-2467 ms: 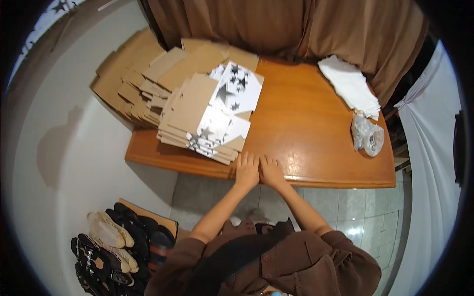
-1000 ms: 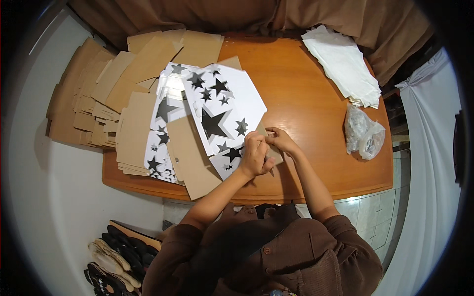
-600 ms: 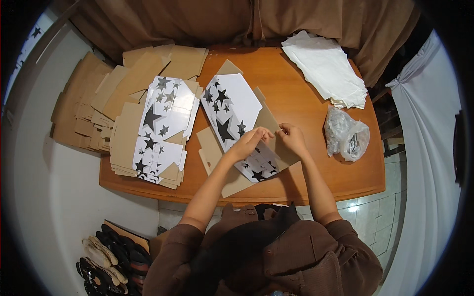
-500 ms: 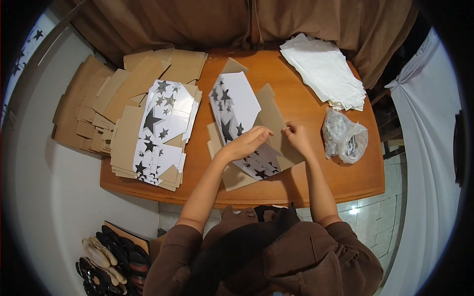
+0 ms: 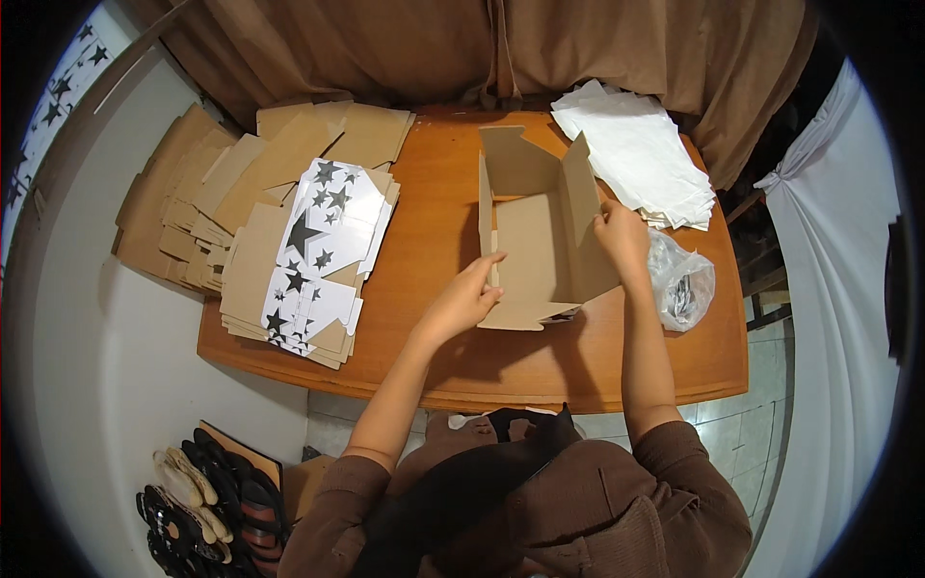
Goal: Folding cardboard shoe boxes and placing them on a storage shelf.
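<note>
In front of me a partly folded cardboard box rests on the brown wooden table, its plain brown inside facing up and its side panels raised. My left hand pinches the near left edge of the box between thumb and fingers. At its right wall, my right hand has its fingers curled over the panel's edge. To the left lies a flat stack of cardboard blanks, with a white one printed with black stars on top.
More brown cardboard pieces pile up at the far left. White paper sheets lie at the far right, above a clear plastic bag with something inside. Brown curtains hang behind the table. Several shoes sit on the floor at lower left.
The star-printed cardboard has been turned over, its brown inside now up and its side panels standing. It has moved right, and both hands now grip its sides.
</note>
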Available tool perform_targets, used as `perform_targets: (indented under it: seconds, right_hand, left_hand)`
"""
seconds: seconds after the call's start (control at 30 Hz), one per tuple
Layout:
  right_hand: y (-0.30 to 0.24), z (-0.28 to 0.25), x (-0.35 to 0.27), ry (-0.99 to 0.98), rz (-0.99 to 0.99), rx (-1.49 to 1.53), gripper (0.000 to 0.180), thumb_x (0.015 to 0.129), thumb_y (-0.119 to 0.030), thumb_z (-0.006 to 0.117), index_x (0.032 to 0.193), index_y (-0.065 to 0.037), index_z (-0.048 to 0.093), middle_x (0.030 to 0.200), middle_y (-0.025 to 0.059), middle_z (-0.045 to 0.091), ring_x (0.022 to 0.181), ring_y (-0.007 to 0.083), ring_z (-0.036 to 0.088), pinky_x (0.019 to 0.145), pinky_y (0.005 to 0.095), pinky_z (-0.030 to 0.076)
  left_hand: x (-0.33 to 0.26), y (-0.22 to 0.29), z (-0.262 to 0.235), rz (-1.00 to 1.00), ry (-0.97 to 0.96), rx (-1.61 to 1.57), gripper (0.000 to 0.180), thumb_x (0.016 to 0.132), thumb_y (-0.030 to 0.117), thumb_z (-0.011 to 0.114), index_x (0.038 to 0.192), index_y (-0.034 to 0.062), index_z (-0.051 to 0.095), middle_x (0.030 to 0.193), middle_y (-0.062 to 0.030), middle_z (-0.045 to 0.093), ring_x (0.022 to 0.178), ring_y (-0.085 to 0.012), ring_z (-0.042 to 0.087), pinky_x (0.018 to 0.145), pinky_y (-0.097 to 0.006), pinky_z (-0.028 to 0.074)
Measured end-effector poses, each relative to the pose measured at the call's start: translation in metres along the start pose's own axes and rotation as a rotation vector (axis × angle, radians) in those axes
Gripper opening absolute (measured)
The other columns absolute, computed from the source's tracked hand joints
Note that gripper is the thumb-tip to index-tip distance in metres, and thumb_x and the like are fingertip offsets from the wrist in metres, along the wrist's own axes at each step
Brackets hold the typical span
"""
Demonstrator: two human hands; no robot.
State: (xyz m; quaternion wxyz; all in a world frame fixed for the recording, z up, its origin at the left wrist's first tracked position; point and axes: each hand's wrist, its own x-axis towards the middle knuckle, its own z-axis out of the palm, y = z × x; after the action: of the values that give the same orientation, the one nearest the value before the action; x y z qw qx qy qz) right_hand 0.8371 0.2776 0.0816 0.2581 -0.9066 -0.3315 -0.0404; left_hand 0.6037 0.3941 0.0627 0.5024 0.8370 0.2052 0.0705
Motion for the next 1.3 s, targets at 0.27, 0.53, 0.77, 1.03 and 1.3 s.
perform_targets:
  seconds: [0.27,0.53,0.77,1.03,1.3]
  right_hand:
    - [-0.014,0.032,-0.016,-0.022,-0.039,-0.184,0.014,0.077,-0.009,0.055,0.086,0.001,0.056,0.094,0.0205,0.064,0.083,0.0372,0.064,0.067,0.0464,0.052]
    - [0.008,0.083,-0.015,-0.204,-0.037,0.536,0.061,0.074,-0.003,0.044,0.133,0.006,0.032,0.133,0.0325,0.036,0.127,0.0407,0.034,0.105,0.0437,0.028]
    - [-0.019,0.085,-0.042,-0.382,-0.024,0.266,0.08,0.074,-0.012,0.046,0.147,-0.011,0.015,0.149,0.0283,0.009,0.14,0.0412,0.005,0.108,0.0585,0.007]
    - [-0.019,0.085,-0.054,-0.341,-0.095,0.095,0.079,0.074,-0.012,0.048,0.147,-0.011,0.016,0.149,0.0259,0.012,0.14,0.0389,0.01,0.106,0.061,0.012]
    - [-0.015,0.078,-0.055,-0.356,-0.07,0.125,0.079,0.074,-0.014,0.05,0.147,-0.014,0.018,0.15,0.0224,0.014,0.138,0.0377,0.014,0.104,0.0598,0.018]
  left_hand:
    - [0.0,-0.021,0.041,0.028,0.241,0.732,0.059,0.071,0.034,0.072,0.121,0.0081,0.054,0.115,-0.0087,0.058,0.095,-0.0286,0.054,0.087,-0.04,0.045]
    - [0.007,-0.018,0.028,-0.06,0.253,1.151,0.112,0.055,0.075,0.063,0.138,0.0046,0.038,0.149,-0.0144,0.025,0.141,-0.0344,0.006,0.11,-0.058,-0.001]
    - [0.031,-0.014,0.023,-0.256,-0.131,1.203,0.129,0.055,0.08,0.061,0.145,-0.0013,0.015,0.15,-0.0266,0.009,0.139,-0.0447,0.001,0.107,-0.062,-0.002]
    - [0.07,-0.029,0.034,-0.391,-0.045,0.97,0.118,0.065,0.065,0.067,0.145,0.0004,0.009,0.149,-0.0287,0.005,0.136,-0.0494,0.005,0.105,-0.064,0.013]
    - [0.141,-0.036,0.019,-0.289,0.193,1.105,0.073,0.078,0.047,0.065,0.137,0.0203,0.031,0.138,-0.0191,0.032,0.111,-0.0422,0.05,0.077,-0.047,0.048]
